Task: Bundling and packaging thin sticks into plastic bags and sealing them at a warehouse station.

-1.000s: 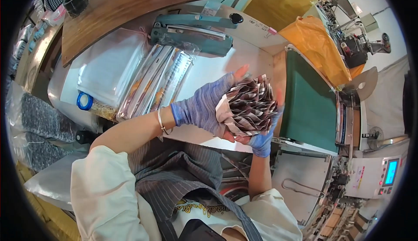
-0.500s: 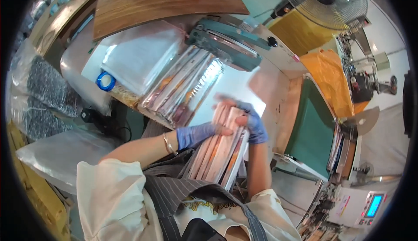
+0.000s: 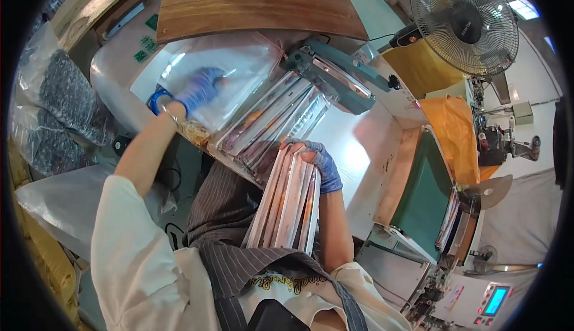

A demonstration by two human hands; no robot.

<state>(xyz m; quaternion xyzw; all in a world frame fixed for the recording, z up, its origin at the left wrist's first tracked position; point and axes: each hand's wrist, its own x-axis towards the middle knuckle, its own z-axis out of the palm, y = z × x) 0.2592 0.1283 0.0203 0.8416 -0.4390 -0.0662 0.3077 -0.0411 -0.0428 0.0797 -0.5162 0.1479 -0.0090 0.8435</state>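
Note:
My right hand (image 3: 321, 165), in a blue glove with bare fingertips, grips the top end of a bundle of flat, thin plastic-wrapped packets (image 3: 284, 199). Their lower ends rest against my apron. On the left, my gloved left hand (image 3: 200, 90) lies over a stack of clear plastic bags (image 3: 242, 80); motion smears its fingers, so their grip is unclear. Between the hands, more slim wrapped packets (image 3: 269, 121) stand side by side in a row on the white worktop. A blue tape roll (image 3: 159, 101) sits beside my left wrist.
A teal bag sealer (image 3: 338, 77) stands behind the packet row. Beyond it is a raised brown wooden board (image 3: 257, 8). A fan (image 3: 465, 23) is at the upper right, above an orange bag (image 3: 448, 133). A green panel (image 3: 418, 193) stands right of the worktop.
My left hand has let go of the bundle and moved up and left onto the clear bags. My right hand keeps the bundle, now slightly lower and further left.

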